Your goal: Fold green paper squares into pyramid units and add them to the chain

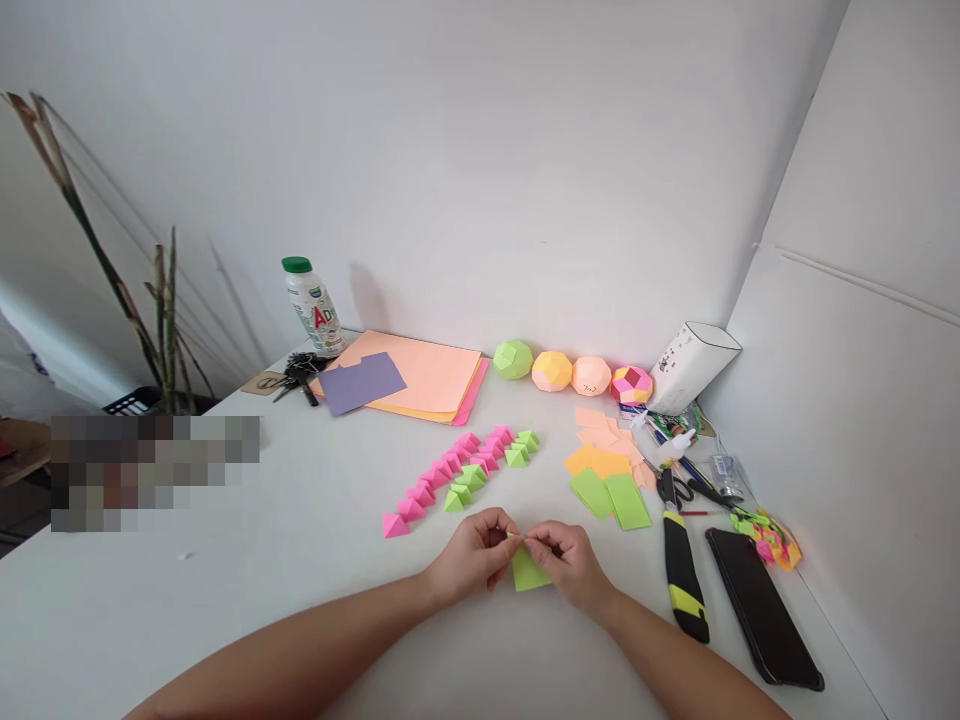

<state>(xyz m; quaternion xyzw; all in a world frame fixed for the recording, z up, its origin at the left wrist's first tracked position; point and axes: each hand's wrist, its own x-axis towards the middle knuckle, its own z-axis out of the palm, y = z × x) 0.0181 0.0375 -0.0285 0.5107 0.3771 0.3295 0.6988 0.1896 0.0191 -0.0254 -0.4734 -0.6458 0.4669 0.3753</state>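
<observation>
Between my two hands is a small green paper piece (529, 571), its upper edge pinched by the fingertips. My left hand (474, 552) grips its left upper corner, and my right hand (570, 562) grips it just to the right, thumbs nearly touching. The fingers cover the top of the paper, so any fold there is hidden. Ahead of my left hand stand rows of folded pink paper pyramids (424, 491) and green paper pyramids (466, 483). Beyond my right hand lie flat green paper pieces (627, 501), with orange paper pieces (596, 461) behind them.
Faceted paper balls (553, 371) line the wall beside a white container (691, 365). Coloured sheets (420, 370), a purple card (362, 384) and a bottle (313, 310) stand back left. At right are a utility knife (682, 580), scissors (670, 487), a phone (763, 610) and paper scraps (772, 538).
</observation>
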